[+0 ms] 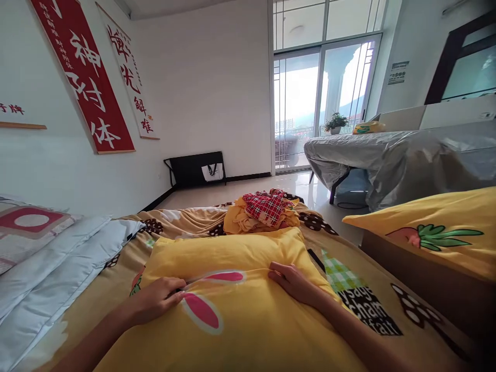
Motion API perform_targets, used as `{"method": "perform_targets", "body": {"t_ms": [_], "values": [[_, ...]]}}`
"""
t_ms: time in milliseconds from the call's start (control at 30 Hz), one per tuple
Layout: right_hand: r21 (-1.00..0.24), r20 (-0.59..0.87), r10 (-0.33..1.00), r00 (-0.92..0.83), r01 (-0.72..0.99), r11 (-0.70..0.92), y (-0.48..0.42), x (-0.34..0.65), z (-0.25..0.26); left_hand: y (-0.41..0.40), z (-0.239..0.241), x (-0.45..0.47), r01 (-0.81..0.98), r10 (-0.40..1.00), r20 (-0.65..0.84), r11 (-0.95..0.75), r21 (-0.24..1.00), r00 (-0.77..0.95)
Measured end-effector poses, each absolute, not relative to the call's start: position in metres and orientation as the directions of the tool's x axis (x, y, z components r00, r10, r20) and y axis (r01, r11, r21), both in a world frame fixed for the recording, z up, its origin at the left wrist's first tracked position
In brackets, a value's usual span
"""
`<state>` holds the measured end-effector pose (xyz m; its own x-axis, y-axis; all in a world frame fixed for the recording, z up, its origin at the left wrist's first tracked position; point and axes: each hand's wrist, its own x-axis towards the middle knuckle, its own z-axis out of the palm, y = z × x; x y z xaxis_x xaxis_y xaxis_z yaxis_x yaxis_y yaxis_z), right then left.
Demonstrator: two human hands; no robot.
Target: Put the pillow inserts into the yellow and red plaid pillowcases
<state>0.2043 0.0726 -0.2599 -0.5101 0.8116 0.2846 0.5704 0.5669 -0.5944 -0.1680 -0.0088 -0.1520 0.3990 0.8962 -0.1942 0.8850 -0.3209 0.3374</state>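
Observation:
A yellow pillow (263, 315) printed with pink-and-white rabbit ears lies in front of me on a patterned blanket (360, 289). Its far part is folded or raised behind a crease running between my hands. On the left, my left hand (165, 295) has its fingers closed on the pillow's fabric beside the ears; a small dark spot at the fingertips is too small to name. My right hand (289, 279) pinches the same fabric near the right end of the crease, fingers curled. Part of a carrot print shows at the pillow's left edge.
Beyond the pillow sits a heap of red plaid and yellow cloth (263, 209). White bedding (73, 263) is stacked at left. Another yellow pillow (437, 232) with a carrot print rests on a brown box at right. A plastic-covered table (403, 155) stands behind it.

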Motion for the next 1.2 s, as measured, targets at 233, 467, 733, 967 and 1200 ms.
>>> {"method": "perform_targets", "body": {"t_ms": [233,467,733,967,1200], "values": [[-0.586,0.212,0.789,-0.577,0.571,0.575,0.075,0.202,-0.245,0.003,-0.171,-0.165,0.910,0.899,-0.187,-0.354,0.218,0.395],[-0.597,0.219,0.787,-0.577,0.559,0.576,0.072,0.201,-0.242,-0.001,-0.178,-0.173,0.924,0.928,-0.084,-0.348,0.159,0.364],[-0.589,0.193,0.797,-0.572,0.582,0.560,0.069,0.201,-0.239,0.023,-0.214,-0.181,0.859,0.955,0.146,-0.295,0.419,0.257],[-0.588,0.175,0.810,-0.560,0.600,0.542,0.064,0.200,-0.234,0.026,-0.211,-0.175,0.900,0.955,0.054,-0.292,0.324,0.291],[-0.608,0.129,0.778,-0.615,0.571,0.552,0.058,0.227,-0.221,0.025,-0.234,-0.173,0.966,0.965,0.155,-0.230,0.115,0.212]]}}
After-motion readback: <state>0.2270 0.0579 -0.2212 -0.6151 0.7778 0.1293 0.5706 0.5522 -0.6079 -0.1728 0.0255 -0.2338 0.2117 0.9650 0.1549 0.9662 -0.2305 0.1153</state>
